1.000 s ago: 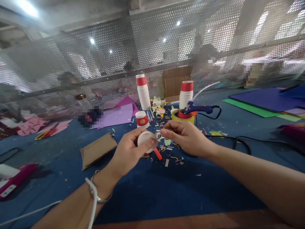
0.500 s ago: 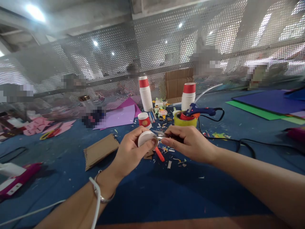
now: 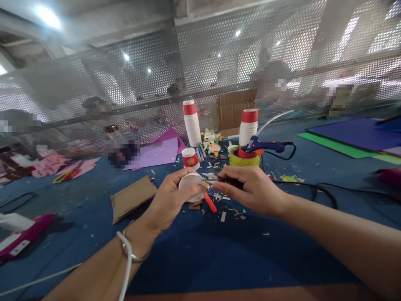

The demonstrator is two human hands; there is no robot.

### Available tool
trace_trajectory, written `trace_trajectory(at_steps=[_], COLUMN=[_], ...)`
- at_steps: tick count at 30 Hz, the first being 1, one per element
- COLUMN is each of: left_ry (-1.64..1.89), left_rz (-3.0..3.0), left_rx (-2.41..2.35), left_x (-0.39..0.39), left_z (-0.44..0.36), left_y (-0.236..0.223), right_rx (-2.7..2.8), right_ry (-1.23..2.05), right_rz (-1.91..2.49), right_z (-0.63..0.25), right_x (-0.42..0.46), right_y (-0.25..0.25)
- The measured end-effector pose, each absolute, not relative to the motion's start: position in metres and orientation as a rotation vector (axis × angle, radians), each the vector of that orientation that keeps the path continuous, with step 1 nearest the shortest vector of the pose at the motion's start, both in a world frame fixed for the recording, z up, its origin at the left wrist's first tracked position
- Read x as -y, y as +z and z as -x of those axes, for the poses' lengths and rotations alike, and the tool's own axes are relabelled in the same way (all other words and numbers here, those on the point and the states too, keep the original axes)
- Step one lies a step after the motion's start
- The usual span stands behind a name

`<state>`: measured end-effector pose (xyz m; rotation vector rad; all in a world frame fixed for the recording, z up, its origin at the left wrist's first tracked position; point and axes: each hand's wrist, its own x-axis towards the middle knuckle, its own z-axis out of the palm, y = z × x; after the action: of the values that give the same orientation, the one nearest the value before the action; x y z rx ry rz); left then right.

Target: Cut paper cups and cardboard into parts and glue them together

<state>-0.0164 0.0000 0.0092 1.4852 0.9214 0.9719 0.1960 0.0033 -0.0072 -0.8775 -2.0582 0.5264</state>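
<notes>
My left hand (image 3: 167,198) pinches a white round paper cup piece (image 3: 185,182), its thumb across the face turned towards me. My right hand (image 3: 255,190) is closed round the dark handles of a pair of scissors (image 3: 210,176). Their blades point left, and the tips are at the right rim of the cup piece. Whether they bite into the paper I cannot tell. Just behind stands a red and white paper cup (image 3: 189,158), upside down. An orange-red stick-like piece (image 3: 210,203) lies below the blades among paper scraps (image 3: 223,216).
Two stacks of paper cups (image 3: 191,125) stand at the back. A blue glue gun (image 3: 265,145) rests on a yellow tape roll (image 3: 244,160), its black cord (image 3: 307,184) running right. Corrugated cardboard (image 3: 133,198) and purple paper (image 3: 156,152) lie left; coloured sheets (image 3: 354,133) lie right.
The white cup piece has turned so that its round face shows more, and has moved slightly left. My left thumb has slid left across it. The right hand has barely moved.
</notes>
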Motion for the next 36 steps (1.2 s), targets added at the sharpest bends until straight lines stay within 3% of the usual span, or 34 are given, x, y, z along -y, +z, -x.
trace_trajectory(at_steps=[17,36], left_ry=[1.018,0.848], left_rz=[-1.663,-2.368], left_rx=[-0.998,-1.202], left_x=[0.005,0.012], left_z=[0.016,0.011], left_y=[0.011,0.011], right_rx=[2.063,1.833], right_ry=[0.452,1.209], right_rz=[0.885,0.896], right_z=[-0.197,-0.188], right_x=[-0.005,-0.009], right_y=[-0.009,-0.005])
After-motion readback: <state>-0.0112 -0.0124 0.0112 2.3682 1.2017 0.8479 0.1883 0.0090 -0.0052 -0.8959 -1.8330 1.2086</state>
